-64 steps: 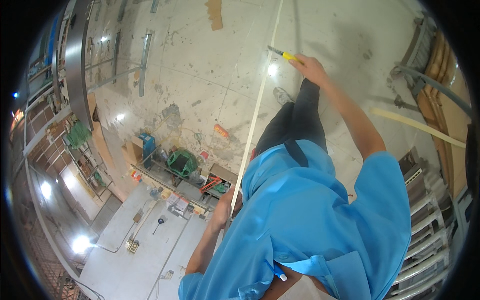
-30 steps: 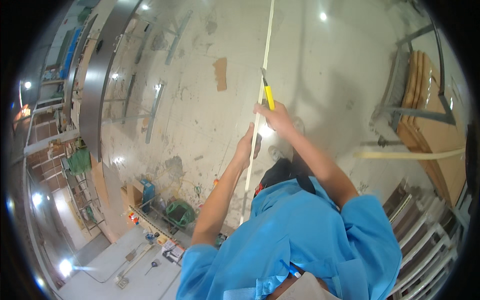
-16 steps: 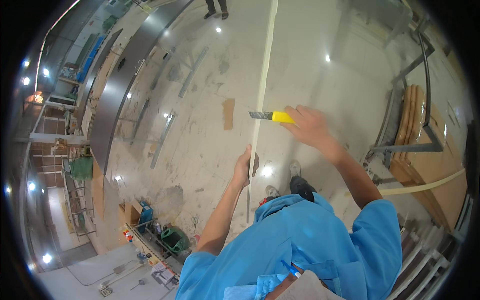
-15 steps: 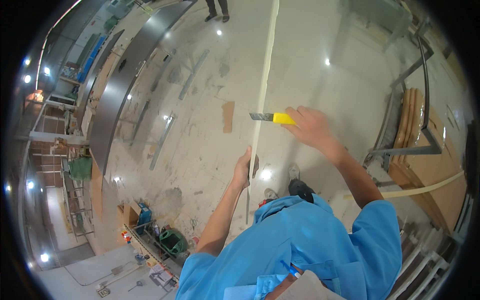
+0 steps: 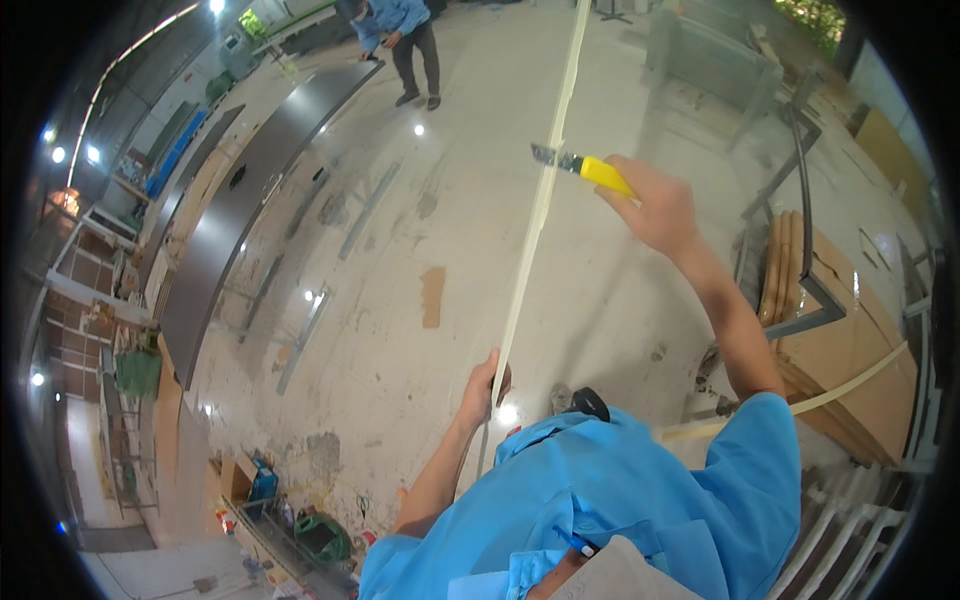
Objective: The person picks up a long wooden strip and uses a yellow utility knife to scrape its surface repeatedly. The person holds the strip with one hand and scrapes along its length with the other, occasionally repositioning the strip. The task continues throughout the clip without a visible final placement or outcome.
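Note:
A long narrow cream strip (image 5: 530,235) runs from near my body away toward the far edge of the view. My left hand (image 5: 482,390) is closed round its near end. In my right hand (image 5: 655,207) is a yellow-handled utility knife (image 5: 606,176), gripped by the handle. Its broad metal blade lies across the strip, well beyond my left hand, and the tip sticks out past the strip's left side. A thin ragged edge shows along the strip near the blade.
A dark panel (image 5: 240,215) lies raised at the left, with a person (image 5: 410,45) bending at its far end. Metal bars (image 5: 303,342) and a brown cardboard piece (image 5: 432,297) are on the floor. Brown boards (image 5: 850,350) and a metal frame (image 5: 815,285) stand at the right.
My right hand and the knife have moved farther away along the strip. My left hand still holds the near end. The view has tilted up, showing more of the other person.

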Tool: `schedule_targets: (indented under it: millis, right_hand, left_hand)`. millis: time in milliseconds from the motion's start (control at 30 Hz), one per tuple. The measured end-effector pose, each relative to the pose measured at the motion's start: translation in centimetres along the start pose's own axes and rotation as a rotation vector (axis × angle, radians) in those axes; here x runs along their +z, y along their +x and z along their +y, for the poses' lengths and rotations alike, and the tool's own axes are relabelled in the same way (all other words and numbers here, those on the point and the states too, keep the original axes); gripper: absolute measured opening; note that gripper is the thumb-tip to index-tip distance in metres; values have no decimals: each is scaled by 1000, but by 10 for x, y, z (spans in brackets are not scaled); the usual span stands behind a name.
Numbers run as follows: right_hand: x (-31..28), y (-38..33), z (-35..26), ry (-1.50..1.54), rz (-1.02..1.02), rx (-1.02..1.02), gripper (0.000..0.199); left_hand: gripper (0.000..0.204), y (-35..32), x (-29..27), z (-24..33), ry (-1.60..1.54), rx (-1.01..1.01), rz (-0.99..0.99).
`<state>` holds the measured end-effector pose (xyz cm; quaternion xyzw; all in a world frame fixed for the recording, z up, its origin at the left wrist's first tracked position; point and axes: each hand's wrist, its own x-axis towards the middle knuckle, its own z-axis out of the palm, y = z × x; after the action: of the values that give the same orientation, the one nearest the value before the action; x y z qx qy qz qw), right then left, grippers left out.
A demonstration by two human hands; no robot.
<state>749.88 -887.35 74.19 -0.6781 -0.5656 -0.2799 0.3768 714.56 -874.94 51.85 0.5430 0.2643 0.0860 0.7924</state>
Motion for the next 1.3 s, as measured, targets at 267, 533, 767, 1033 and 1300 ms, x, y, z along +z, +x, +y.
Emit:
schedule_targets:
  millis: [267, 533, 767, 1033, 1300]
  right_hand:
    - [-62, 54, 21, -78, -98, -27, 32]
    - [-72, 74, 16, -151, 13, -137, 39]
    - [-127, 116, 49, -216, 50, 54, 45]
    - [-189, 166, 97, -189, 146, 102, 52]
    - [-265, 219, 133, -398, 152, 127, 56]
  left_hand:
    - [68, -25, 10, -17, 132, 48, -56]
    - [69, -41, 4, -15, 156, 80, -34]
    - [71, -78, 3, -40, 186, 29, -23]
    - [72, -116, -47, -101, 43, -146, -117]
    - [71, -125, -59, -108, 103, -200, -70]
